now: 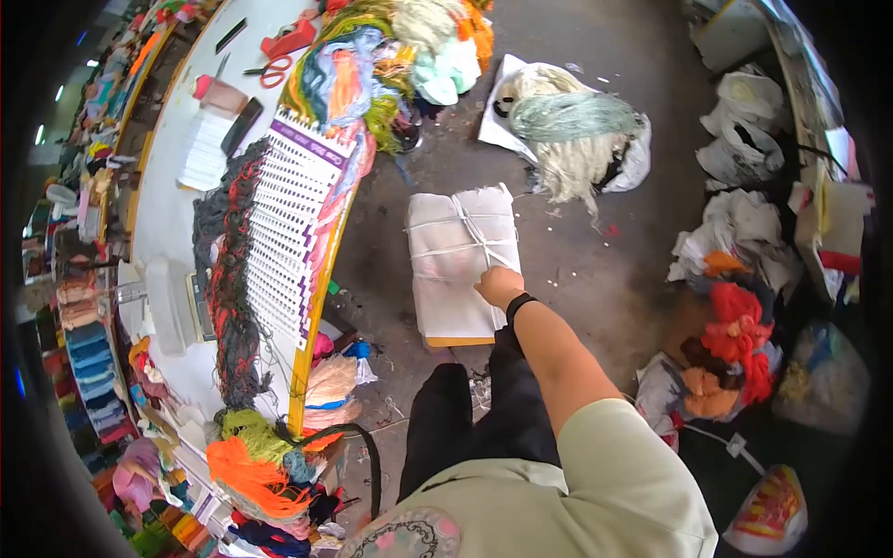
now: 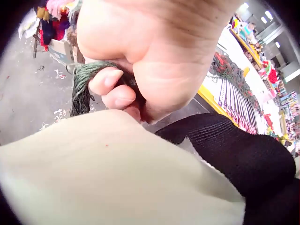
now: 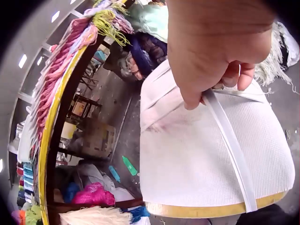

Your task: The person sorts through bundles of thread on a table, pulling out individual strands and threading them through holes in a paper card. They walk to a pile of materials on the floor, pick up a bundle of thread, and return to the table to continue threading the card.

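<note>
Gripped in the person's right hand [image 3: 218, 61] is a white strap [image 3: 230, 147], pinched in curled fingers where it crosses the top of a white-covered bundle [image 1: 456, 312]. That bundle sits right in front of the person's dark-trousered legs, beside the yellow long edge of the table [image 1: 167, 139] and apart from it; I can't tell what bears it.

From the head, you see the straps crossing and knotted, but nothing of the left hand. Its own wrist view finds it: the left hand [image 2: 150, 56] is clenched round dark green yarn [image 2: 80, 96], close to the pale shirt [image 2: 93, 164]. The right wrist view brings up the yellow rim [image 3: 206, 212] under the bundle's cover, a mere strip from above, and looks beneath the table to a bright pink bag [image 3: 96, 193] and a green item [image 3: 129, 165] on the floor.

Only the head view takes in the tabletop's far end, with red-handled scissors [image 1: 276, 73]. Nearer, dark yarn flecked with red [image 1: 228, 270] lies alongside a purple-headed sample card [image 1: 288, 205] by the yellow edge. Beyond the bundle, pale and grey-green hanks [image 1: 581, 116] lie on white sheeting.
</note>
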Demonstrator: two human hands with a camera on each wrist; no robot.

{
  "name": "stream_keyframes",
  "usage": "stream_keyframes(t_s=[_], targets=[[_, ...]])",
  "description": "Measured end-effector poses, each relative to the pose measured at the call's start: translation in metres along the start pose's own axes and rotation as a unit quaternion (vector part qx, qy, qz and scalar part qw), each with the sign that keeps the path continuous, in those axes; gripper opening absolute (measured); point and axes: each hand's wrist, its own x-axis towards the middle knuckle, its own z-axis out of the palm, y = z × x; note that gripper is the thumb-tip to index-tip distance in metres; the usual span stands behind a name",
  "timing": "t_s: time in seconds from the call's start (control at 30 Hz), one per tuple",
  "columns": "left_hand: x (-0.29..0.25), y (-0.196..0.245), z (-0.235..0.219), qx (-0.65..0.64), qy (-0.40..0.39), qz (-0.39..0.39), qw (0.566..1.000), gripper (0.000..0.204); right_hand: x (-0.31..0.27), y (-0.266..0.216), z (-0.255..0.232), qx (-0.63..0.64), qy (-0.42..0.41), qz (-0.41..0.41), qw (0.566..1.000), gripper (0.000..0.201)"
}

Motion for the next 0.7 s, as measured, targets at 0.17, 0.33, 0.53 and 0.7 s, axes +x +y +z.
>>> stream_keyframes(t_s=[0.17,0.33,0.53,0.7], targets=[[0.054,0.030,-0.042,0.048,-0.089,0.074,0.992,0.026,-0.062,0.046,-0.029,0.020,0.105,0.052,0.993,0.037],[0.102,0.065,-0.034,0.073,-0.169,0.136,0.973,0.025,-0.155,0.117,-0.047,0.010,0.100,0.147,0.984,0.037],[0.098,0.122,0.013,0.071,-0.190,0.186,0.961,0.025,-0.233,0.242,0.000,0.039,0.139,0.214,0.966,0.038],[0.010,0.116,0.032,0.110,-0.107,0.158,0.975,0.026,-0.254,0.360,0.060,0.008,0.130,0.206,0.970,0.033]])
